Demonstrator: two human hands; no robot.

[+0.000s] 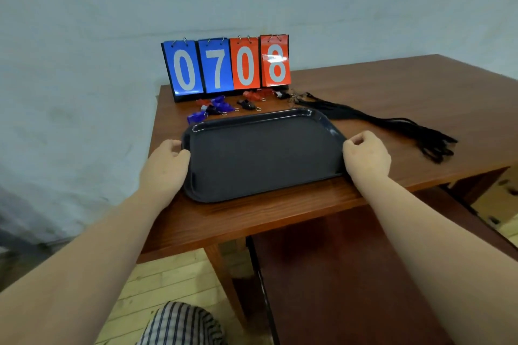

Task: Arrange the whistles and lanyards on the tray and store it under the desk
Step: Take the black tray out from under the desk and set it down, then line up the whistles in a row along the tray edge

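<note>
— Gripping both short rims: left hand [168, 159] and right hand [365, 155] curl round the bare tray [260, 157], near the front left corner of the desk [420, 87].
— And the load?
— Beyond its far rim, the whistles [215, 108]; the lanyards [392, 126] trail toward the right edge. That tray seems stiff, light, slick. Pinch the hard little whistles singly; gather the limp lanyards mid-bundle.
</note>
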